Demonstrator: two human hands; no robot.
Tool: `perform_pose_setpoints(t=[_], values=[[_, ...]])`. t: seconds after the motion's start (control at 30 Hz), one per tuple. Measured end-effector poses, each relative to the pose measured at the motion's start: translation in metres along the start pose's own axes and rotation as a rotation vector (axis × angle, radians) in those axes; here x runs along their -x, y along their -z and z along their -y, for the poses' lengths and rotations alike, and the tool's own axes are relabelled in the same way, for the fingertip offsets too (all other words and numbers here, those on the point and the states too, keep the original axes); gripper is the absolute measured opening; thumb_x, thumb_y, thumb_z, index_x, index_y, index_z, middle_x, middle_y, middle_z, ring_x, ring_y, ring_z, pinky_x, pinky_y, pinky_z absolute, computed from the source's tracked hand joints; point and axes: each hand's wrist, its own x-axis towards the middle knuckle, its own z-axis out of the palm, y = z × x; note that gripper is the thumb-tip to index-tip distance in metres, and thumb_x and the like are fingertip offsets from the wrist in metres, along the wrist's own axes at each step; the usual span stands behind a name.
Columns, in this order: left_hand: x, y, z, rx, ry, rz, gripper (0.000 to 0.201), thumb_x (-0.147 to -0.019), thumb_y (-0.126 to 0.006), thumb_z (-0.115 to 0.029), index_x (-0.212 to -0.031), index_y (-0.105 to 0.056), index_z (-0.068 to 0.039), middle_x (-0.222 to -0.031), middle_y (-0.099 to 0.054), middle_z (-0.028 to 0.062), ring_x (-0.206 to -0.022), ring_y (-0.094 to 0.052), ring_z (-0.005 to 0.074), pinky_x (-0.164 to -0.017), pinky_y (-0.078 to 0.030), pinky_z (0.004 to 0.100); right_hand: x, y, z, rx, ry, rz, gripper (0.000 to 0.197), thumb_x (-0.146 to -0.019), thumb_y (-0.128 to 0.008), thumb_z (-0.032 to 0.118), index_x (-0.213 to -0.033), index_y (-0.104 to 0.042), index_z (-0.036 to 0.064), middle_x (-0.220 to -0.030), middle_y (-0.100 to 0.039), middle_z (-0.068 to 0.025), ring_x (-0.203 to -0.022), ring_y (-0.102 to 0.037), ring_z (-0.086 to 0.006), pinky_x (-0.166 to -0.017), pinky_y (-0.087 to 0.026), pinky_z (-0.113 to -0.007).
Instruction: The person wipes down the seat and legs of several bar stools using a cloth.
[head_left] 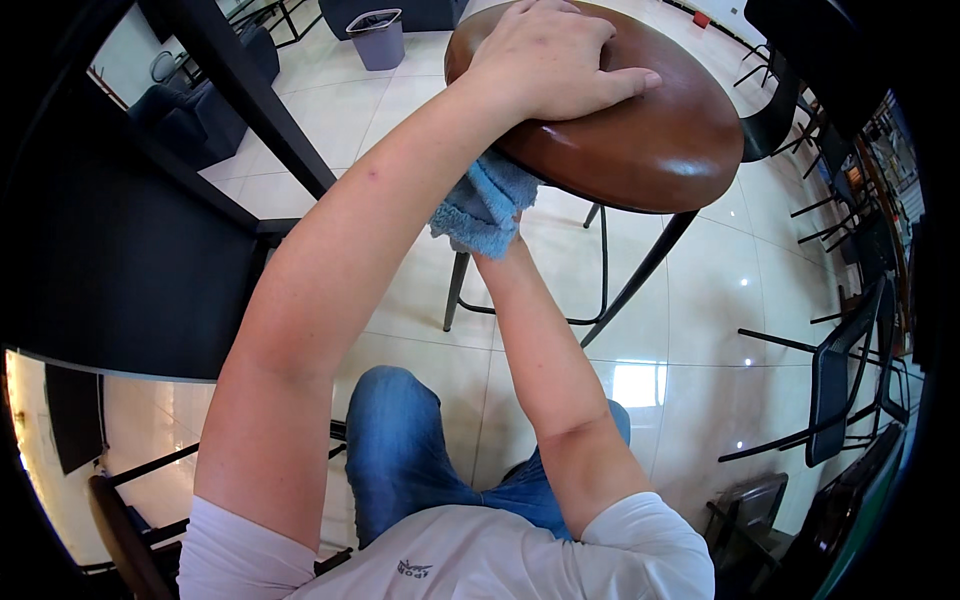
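A bar stool with a round, glossy brown padded seat [655, 130] stands before me on dark metal legs. My left hand [545, 58] lies on top of the seat toward its far left side, thumb stretched out and apart from the other fingers. Below the seat's near left edge, my right hand [516, 238] holds a fluffy blue cloth [485, 212] up by the underside. Most of the right hand's fingers are hidden behind the cloth and the seat.
A black table or cabinet side [130, 250] stands close on my left. Farther off are a grey waste bin [376, 42] and a dark sofa [190, 120]. Several black chairs [835, 370] line the right side. The floor is pale glossy tile.
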Motion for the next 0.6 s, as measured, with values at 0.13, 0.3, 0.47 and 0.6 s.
perform_pose_setpoints(t=[0.13, 0.3, 0.47, 0.6], values=[[-0.008, -0.014, 0.001, -0.016, -0.045, -0.073, 0.058, -0.092, -0.056, -0.056, -0.098, -0.069, 0.000, -0.107, -0.068, 0.0241, -0.114, -0.059, 0.0382, -0.105, -0.040, 0.0465, 0.023, 0.100, -0.006, 0.328, 0.085, -0.158, 0.034, -0.102, -0.044, 0.038, -0.122, -0.051, 0.0119, -0.118, -0.059, -0.0046, -0.110, -0.056, -0.0212, -0.090, -0.046, -0.038], [-0.006, -0.018, -0.002, 0.001, -0.047, -0.082, 0.059, -0.092, -0.056, -0.055, -0.094, -0.069, 0.002, -0.104, -0.069, 0.0255, -0.111, -0.060, 0.0391, -0.103, -0.042, 0.0473, 0.077, 0.184, -0.028, -0.136, -0.146, -0.031, 0.035, -0.092, -0.052, 0.036, -0.061, -0.051, 0.0195, -0.060, -0.051, 0.0036, -0.054, -0.055, -0.0141, -0.049, -0.045, -0.033], [-0.001, -0.004, 0.008, -0.022, 0.007, -0.034, 0.061, -0.092, -0.055, -0.055, -0.093, -0.070, 0.004, -0.101, -0.070, 0.0267, -0.105, -0.064, 0.0410, -0.099, -0.046, 0.0482, 0.092, 0.166, -0.053, -0.621, -0.322, 0.419, 0.045, -0.091, -0.049, 0.028, -0.049, -0.033, 0.0247, -0.040, -0.034, 0.0062, -0.028, -0.031, -0.0114, -0.029, -0.027, -0.028], [0.001, -0.004, 0.007, -0.016, 0.017, -0.022, 0.063, -0.092, -0.054, -0.055, -0.096, -0.071, 0.006, -0.101, -0.070, 0.0279, -0.104, -0.065, 0.0408, -0.097, -0.048, 0.0470, 0.134, 0.231, -0.066, 0.153, -0.241, -0.271, 0.040, -0.088, -0.059, 0.018, -0.051, -0.045, 0.0216, -0.050, -0.051, 0.0016, -0.041, -0.046, -0.0136, -0.041, -0.040, -0.027]])
